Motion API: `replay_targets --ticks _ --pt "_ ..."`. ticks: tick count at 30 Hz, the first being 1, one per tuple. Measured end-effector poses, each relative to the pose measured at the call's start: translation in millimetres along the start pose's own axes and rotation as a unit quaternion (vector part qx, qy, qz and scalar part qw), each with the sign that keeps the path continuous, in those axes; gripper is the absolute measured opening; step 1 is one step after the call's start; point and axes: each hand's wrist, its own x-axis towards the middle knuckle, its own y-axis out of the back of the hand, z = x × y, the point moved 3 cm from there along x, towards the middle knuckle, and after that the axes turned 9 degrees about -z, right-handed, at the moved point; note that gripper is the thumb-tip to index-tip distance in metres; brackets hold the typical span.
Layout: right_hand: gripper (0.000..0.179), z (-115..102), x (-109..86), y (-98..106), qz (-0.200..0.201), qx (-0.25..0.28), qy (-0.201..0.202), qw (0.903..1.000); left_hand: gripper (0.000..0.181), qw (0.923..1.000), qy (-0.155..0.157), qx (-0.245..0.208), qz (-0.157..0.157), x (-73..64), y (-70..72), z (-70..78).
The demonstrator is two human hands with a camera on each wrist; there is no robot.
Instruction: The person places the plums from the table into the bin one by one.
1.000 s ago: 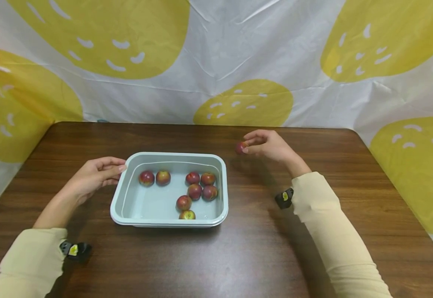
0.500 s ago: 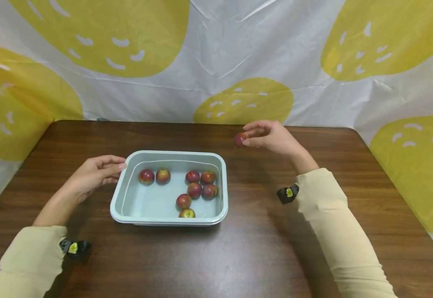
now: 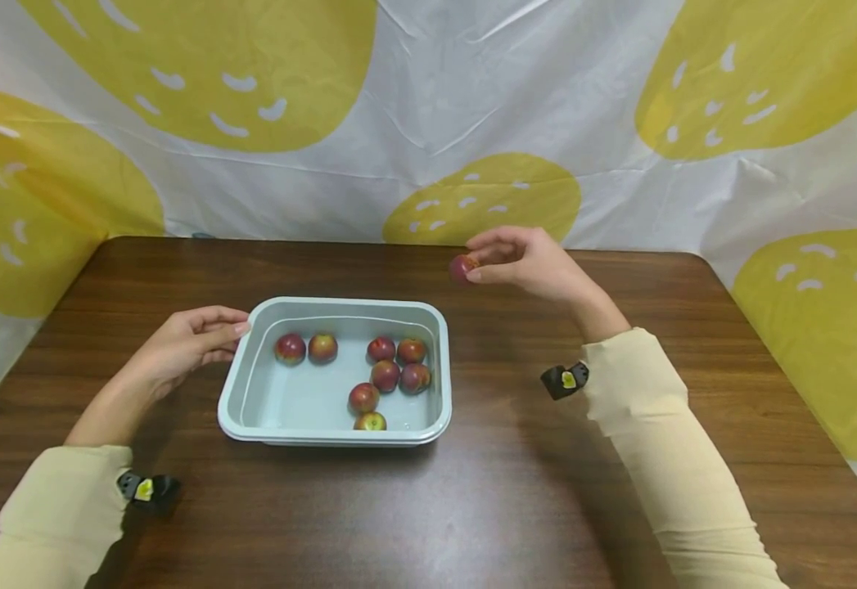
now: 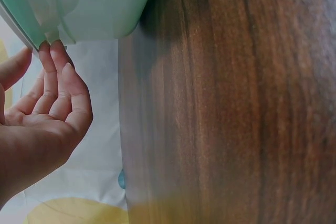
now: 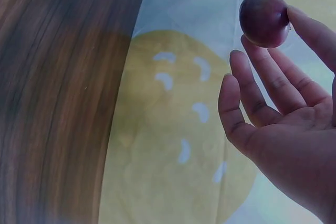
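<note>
A pale grey-green plastic tray (image 3: 336, 437) stands on the table, with several red and yellow-green plums (image 3: 385, 375) inside. Six or so lie toward its right side; call them a loose cluster, while two plums (image 3: 306, 350) sit side by side at the upper left. My left hand (image 3: 185, 348) pinches the tray's left rim between thumb and fingertips, as the tray wall (image 4: 100, 9) in the left wrist view confirms. Beyond the tray's upper right corner, my right hand (image 3: 527, 263) holds one dark red plum (image 5: 264, 19) by thumb and fingertips, raised above the table.
The brown wooden table (image 3: 664, 425) extends around the tray. Behind it and at both sides hangs a white cloth (image 3: 310, 192) with large yellow shapes, meeting the table's back edge. Black wrist cameras sit by both sleeves.
My right hand has risen and shifted slightly left and away, carrying the plum. My left hand, the tray and the plums in it have stayed in place.
</note>
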Motion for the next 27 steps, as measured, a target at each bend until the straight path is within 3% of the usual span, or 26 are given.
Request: replay_targets --ticks 14,27 --pt "0.038 -30.6 3.5 -23.5 -0.034 -0.013 0.035 0.9987 0.044 0.9998 -0.007 -0.018 -0.009 0.8 0.5 -0.8" --pt "0.036 -47.4 7.4 -59.0 -0.083 -0.029 0.049 0.9949 0.045 0.9999 -0.007 -0.011 -0.005 0.9 0.6 -0.9"
